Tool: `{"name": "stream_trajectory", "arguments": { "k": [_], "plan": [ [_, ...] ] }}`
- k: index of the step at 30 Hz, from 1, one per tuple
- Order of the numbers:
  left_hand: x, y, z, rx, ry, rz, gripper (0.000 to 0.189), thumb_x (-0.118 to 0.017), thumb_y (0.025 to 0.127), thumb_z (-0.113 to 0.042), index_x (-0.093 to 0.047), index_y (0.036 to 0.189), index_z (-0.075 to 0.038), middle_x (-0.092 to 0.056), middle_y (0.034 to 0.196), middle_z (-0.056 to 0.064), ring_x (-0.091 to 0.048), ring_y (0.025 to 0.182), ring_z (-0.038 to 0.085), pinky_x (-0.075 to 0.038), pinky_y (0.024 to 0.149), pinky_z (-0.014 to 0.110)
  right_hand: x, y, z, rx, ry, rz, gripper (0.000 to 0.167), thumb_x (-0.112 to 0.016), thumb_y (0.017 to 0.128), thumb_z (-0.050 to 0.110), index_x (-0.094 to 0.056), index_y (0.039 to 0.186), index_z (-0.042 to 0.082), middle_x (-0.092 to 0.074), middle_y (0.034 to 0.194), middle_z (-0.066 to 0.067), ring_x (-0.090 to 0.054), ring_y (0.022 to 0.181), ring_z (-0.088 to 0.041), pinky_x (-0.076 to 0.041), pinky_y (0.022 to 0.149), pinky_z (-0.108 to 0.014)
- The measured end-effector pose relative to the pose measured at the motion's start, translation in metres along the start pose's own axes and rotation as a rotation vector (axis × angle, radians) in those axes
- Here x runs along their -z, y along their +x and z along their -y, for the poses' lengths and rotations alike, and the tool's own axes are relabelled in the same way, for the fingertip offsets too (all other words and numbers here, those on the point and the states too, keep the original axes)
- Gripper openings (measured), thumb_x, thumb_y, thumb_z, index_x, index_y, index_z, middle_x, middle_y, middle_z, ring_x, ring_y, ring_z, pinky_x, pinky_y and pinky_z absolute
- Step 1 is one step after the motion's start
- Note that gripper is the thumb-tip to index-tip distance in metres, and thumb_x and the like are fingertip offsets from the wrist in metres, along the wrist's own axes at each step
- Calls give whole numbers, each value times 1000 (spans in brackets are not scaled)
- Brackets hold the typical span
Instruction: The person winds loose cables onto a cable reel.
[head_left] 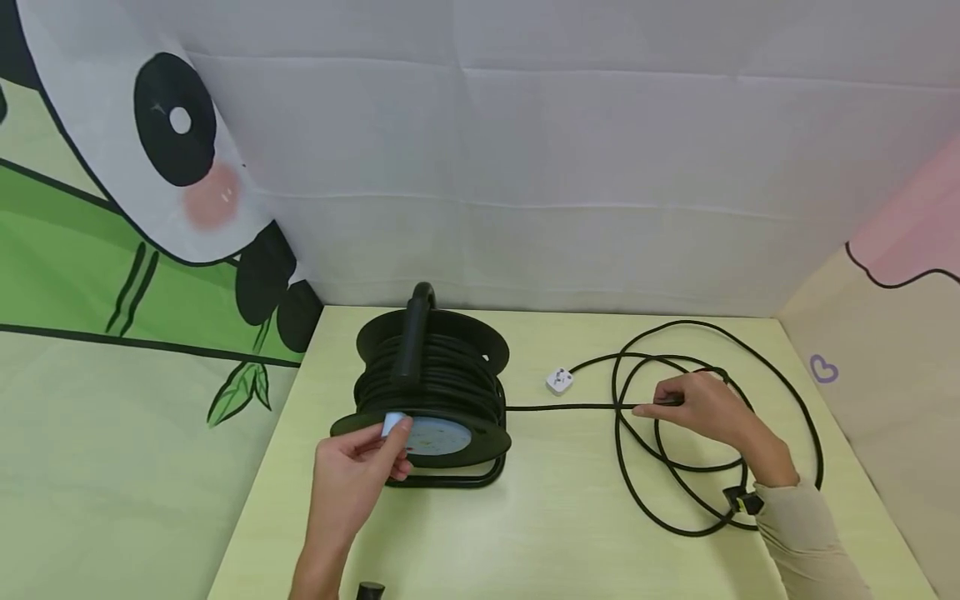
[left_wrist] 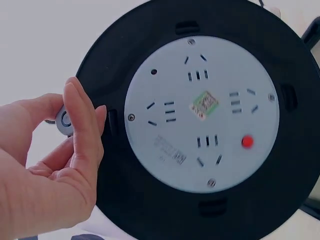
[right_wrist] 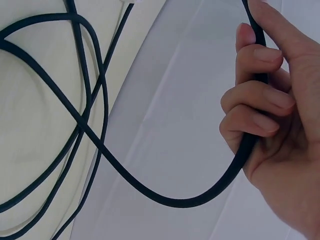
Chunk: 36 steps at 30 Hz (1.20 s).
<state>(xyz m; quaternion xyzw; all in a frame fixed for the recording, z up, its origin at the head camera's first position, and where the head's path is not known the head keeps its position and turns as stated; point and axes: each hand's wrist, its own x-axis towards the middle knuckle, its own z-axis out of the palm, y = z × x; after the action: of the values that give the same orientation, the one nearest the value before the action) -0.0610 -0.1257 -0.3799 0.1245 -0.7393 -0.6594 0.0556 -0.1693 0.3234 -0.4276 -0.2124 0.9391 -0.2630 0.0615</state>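
Note:
A black cable reel (head_left: 382, 375), wound with cable, stands on the left of the table. Its front disc carries a round pale panel (left_wrist: 165, 95) with several socket outlets and a red button. At the disc's left edge, my left hand (head_left: 352, 475) grips a small light-coloured knob (left_wrist: 63, 121) between thumb and fingers. The black cable (head_left: 562, 407) runs rightward from the reel to my right hand (head_left: 705, 408), whose fingers curl round it. In the right wrist view the cable (right_wrist: 180, 202) hangs below that hand in a bend.
Loose cable loops (head_left: 798, 392) spread over the right of the table (head_left: 555, 517), around and under the right forearm. A white plug (head_left: 559, 382) lies between the reel and the loops. The reel's carrying handle (head_left: 408, 342) rises above it. A black object (head_left: 371, 590) shows at the bottom edge.

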Motion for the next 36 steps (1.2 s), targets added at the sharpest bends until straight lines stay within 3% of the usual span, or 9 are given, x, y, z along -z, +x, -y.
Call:
{"name": "stream_trajectory", "arguments": {
  "k": [10,14,22,30,36],
  "plan": [
    [-17,-4,2,-41,-10,96,25,-79,93,-15,-75,90,10,-69,64,11,-68,53,21,-63,58,31,-9,5,13,40,53,30,30,-77,93,37,-62,70,27,-46,61,18,-37,56,-1,-34,54,-20],
    [-26,-6,6,-73,-22,137,24,-78,93,-14,-76,89,9,-68,62,12,-67,52,20,-62,56,31,-13,3,20,63,35,5,28,-77,93,36,-64,70,28,-47,60,18,-39,56,0,-35,54,-20],
    [-45,-7,18,-75,-49,240,24,-76,95,-17,-76,78,-1,-68,63,13,-69,54,25,-62,54,32,-26,3,40,161,25,-20,24,-75,96,36,-67,74,31,-48,61,21,-37,54,3,-33,50,-19],
    [-56,-12,32,-50,-56,267,25,-77,94,-18,-77,80,3,-68,61,8,-68,53,18,-62,54,31,-28,-12,47,169,-1,-69,23,-78,94,32,-69,73,31,-49,59,22,-35,53,4,-33,51,-19],
    [-66,-14,50,19,-67,298,30,-79,93,-20,-75,75,4,-67,63,9,-67,52,14,-62,56,29,-28,-26,45,176,64,-99,24,-80,92,27,-67,72,33,-52,62,25,-36,53,5,-35,50,-18]
  ]
}}
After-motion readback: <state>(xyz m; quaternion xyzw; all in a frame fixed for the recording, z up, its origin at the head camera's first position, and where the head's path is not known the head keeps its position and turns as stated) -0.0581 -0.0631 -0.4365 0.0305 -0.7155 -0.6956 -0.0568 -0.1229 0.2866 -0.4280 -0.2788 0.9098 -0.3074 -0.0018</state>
